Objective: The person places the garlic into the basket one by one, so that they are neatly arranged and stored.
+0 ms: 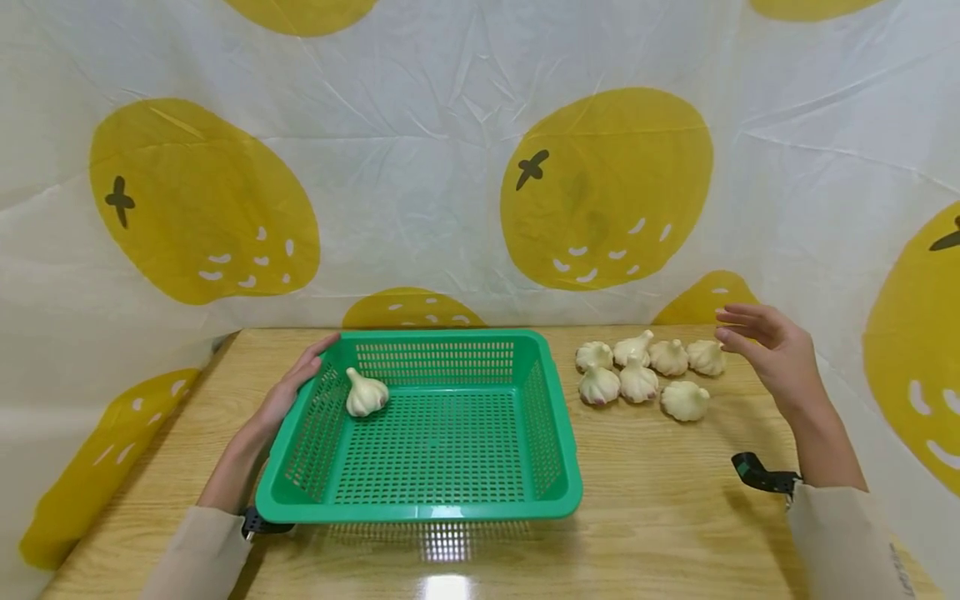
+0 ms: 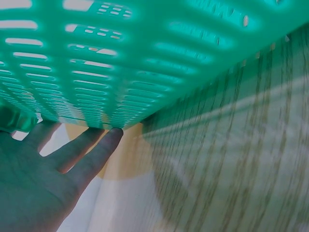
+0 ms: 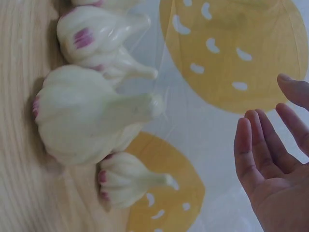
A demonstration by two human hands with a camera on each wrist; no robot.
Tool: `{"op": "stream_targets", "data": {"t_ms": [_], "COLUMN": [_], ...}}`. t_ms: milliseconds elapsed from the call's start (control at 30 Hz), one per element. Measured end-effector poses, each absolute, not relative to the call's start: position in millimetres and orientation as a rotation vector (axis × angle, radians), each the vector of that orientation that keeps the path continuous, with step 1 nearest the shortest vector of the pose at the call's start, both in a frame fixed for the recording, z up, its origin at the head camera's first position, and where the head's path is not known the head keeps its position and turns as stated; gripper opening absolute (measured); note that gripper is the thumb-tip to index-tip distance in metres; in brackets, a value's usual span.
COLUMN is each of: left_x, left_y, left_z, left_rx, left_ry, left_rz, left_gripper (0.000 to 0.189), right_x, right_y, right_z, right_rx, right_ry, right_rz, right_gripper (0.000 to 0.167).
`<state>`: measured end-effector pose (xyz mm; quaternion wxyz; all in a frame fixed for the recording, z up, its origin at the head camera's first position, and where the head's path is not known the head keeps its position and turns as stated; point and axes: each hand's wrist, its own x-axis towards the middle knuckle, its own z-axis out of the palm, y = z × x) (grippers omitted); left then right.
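Note:
A green plastic basket (image 1: 547, 510) with slotted walls sits on the table, and one garlic bulb (image 1: 367, 395) lies inside it at the far left. My left hand (image 1: 283, 398) rests along the basket's left side near the far corner. In the left wrist view its straight, spread fingers (image 2: 94, 157) touch the outer wall. Right of the basket, several pale garlic bulbs (image 1: 637, 383) with purple marks are grouped on the table. My right hand (image 1: 780, 358) is raised just right of this group, fingers relaxed and holding nothing; the nearest bulb is the far-right one (image 1: 707, 357).
The wooden table (image 1: 645, 517) reaches back to a white curtain (image 1: 405, 200) printed with large yellow fruit. This curtain also hangs along both sides. A dark strap (image 1: 761, 475) circles my right wrist.

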<state>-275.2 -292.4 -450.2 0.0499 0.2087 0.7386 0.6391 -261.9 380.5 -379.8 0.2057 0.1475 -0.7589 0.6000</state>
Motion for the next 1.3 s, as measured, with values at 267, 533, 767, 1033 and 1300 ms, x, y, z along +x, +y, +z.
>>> {"op": "stream_targets", "data": {"t_ms": [267,533,767,1033,1300], "left_x": [-275.5,-274.2,-274.1,-274.1,-274.1], "left_y": [-292.8,-293.2,-293.2,-294.1,-292.8], "left_z": [-449.9,-448.5,-447.9,-447.4,-448.9], "left_rx": [0.643,0.624,0.624,0.605,0.62], "left_ry": [2.239,2.238,2.25,2.192,2.202], "left_rz": [1.942,1.941,1.932,1.962,1.963], "left_gripper": [0.056,0.056,0.057,0.057,0.056], "right_x": [-270.2,-279.2,-285.0,-291.8,-294.4], "right_y": [396.6,407.8,417.9,423.1,424.9], "right_z": [-394.6,-408.3,-427.3,-437.9,-444.2], "right_rx": [0.211,-0.007,-0.039,0.017,0.06], "right_ry": [-2.231,-2.483,-2.526,-2.64,-2.651], "right_rz": [1.473,1.224,1.237,1.304,1.321], "right_gripper": [0.042,0.062,0.068,0.071,0.062]}}
